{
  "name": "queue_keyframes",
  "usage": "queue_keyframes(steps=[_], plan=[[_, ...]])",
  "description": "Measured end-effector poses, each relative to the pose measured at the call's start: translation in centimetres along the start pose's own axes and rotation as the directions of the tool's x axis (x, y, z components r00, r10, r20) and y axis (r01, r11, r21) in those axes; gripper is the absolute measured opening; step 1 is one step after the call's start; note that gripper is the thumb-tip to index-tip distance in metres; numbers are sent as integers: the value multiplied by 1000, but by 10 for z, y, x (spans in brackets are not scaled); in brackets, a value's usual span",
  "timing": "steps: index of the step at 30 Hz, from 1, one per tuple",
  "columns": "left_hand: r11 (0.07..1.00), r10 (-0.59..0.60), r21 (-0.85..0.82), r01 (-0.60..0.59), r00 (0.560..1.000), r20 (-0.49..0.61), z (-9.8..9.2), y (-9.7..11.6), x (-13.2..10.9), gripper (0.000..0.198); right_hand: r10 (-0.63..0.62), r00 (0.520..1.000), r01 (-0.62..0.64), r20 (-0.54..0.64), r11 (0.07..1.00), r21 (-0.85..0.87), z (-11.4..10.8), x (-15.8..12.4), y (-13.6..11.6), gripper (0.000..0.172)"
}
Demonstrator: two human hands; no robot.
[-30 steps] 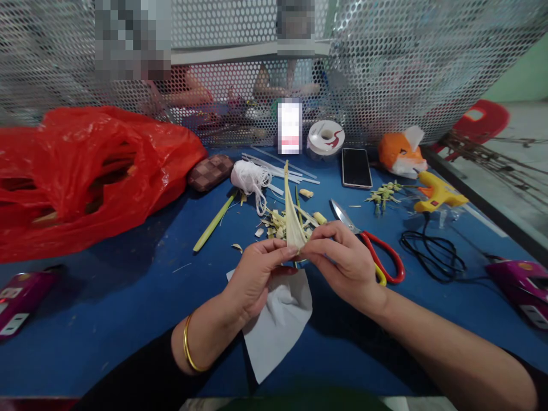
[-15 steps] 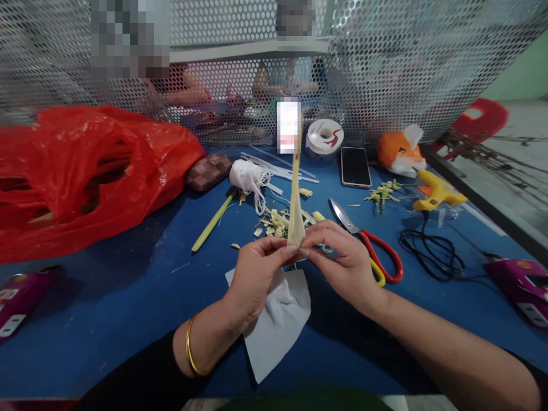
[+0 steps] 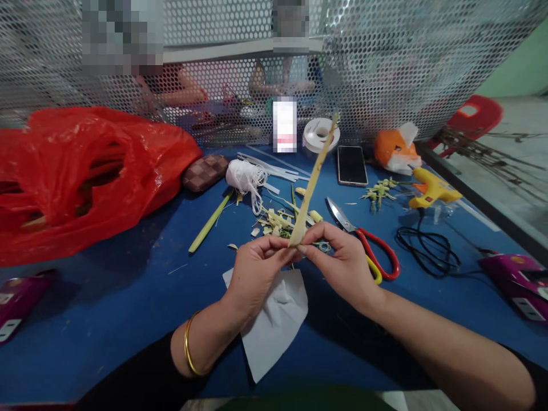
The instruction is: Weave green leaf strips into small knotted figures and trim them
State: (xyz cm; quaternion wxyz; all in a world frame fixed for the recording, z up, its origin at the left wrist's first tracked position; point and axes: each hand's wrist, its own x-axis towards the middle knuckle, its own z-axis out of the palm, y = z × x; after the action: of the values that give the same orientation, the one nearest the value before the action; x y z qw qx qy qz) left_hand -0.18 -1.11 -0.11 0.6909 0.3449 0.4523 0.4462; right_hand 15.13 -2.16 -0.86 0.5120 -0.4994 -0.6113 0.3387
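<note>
Between my two hands a long, pale yellow leaf strip stands up, its tip leaning to the right and its lower end folded at my fingertips. My left hand is closed in a pinch on the folded base; a gold bangle circles that wrist. Thumb and fingers of my right hand pinch the same base from the other side. Under my hands lies a creased white paper sheet, partly hidden by the left hand. Just beyond them is a heap of leaf scraps.
Red-handled scissors, a yellow glue gun with black cord and a phone lie to the right. White string, a green stalk and a red plastic bag are leftward. Behind a perforated metal screen sit other people.
The leaf strip's tip has swung from nearly upright to a rightward lean. Both hands stay pinched on its base. The whole view has shifted slightly.
</note>
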Motion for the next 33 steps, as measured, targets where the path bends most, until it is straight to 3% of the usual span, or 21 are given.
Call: queue_keyframes(steps=[9, 16, 33], plan=[[997, -60, -44, 58, 997, -48, -1, 6, 1, 14, -218, 971, 225, 94, 972, -70, -5, 2, 5, 7], [997, -74, -27, 73, 997, -38, -6, 6, 2, 14, -383, 910, 409, 156, 889, -205, -9, 5, 7, 16], [999, 44, 25, -43, 999, -25, -2, -2, 3, 8, -365, 923, 384, 123, 894, -232, -8, 5, 8, 10]])
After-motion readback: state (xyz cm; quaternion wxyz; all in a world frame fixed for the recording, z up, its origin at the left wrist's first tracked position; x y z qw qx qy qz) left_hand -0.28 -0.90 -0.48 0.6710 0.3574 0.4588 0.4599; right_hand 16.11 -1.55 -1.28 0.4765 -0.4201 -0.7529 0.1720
